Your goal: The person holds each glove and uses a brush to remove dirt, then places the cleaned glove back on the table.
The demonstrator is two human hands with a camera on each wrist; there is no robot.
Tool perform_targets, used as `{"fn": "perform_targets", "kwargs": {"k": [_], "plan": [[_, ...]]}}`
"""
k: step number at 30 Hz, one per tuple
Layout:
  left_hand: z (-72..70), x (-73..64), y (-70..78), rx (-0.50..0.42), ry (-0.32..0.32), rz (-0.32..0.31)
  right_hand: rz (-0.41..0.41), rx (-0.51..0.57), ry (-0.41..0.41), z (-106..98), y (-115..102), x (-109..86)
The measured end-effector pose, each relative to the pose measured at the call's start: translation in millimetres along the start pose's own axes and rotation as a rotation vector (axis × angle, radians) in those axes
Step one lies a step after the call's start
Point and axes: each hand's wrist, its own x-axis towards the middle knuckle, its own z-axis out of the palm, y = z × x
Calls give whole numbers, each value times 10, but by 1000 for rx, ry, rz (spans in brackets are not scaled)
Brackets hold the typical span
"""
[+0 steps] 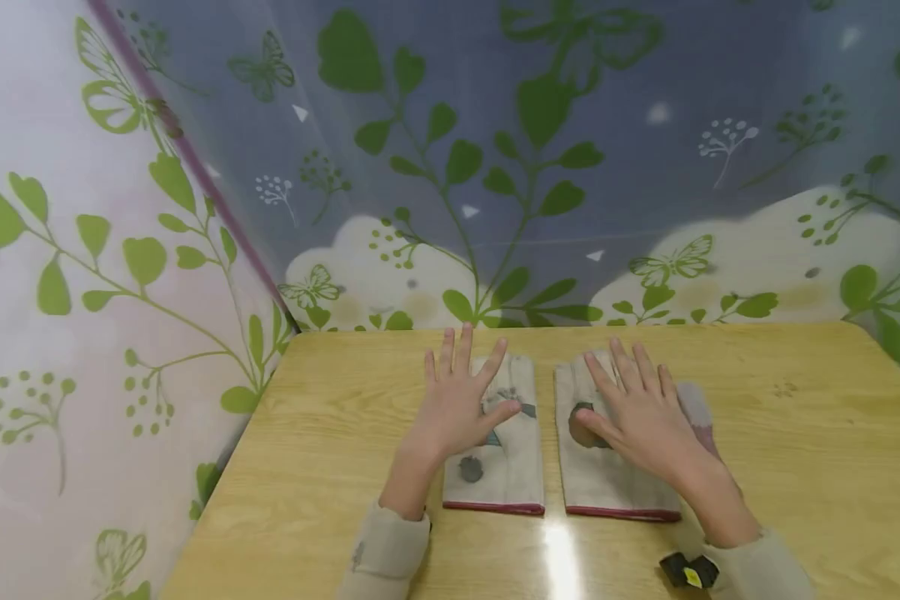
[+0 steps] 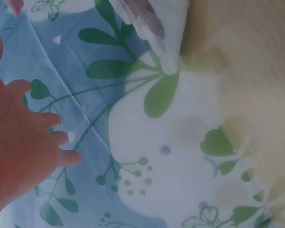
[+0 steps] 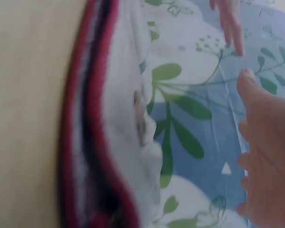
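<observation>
Two folded pale cloths lie side by side on the table, a narrow gap between them. The left cloth [image 1: 521,475] has grey-blue printed figures and a dark red hem along its near edge. The right cloth [image 1: 615,492] carries a round brown-grey print and the same red hem. Over the left cloth is my left hand [image 1: 461,408], palm down with fingers spread. My right hand [image 1: 645,417] is spread likewise over the right one, covering part of it. In the right wrist view the layered red edge of a cloth [image 3: 123,99] shows, with the right palm [image 3: 273,142] raised away from it.
The wooden table [image 1: 330,433] ends at a patterned fabric backdrop [image 1: 435,250], with another printed panel [image 1: 60,333] along the left. A grey and pink piece of fabric [image 1: 697,408] sticks out beyond the right hand. Beside the right sleeve is a small black and yellow object [image 1: 690,572].
</observation>
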Motion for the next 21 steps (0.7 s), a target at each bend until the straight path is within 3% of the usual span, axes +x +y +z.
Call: {"fn": "perform_targets", "kwargs": {"k": [5, 9, 16, 21], "plan": [[19, -50, 7, -53, 6, -25, 40, 91, 12, -41, 151, -157], [44, -63, 80, -82, -75, -27, 80, 154, 41, -162, 282, -243], [114, -71, 398, 37, -158, 21, 196, 135, 52, -314, 421, -416], [249, -62, 634, -6, -227, -13, 303, 103, -5, -360, 528, -459]]}}
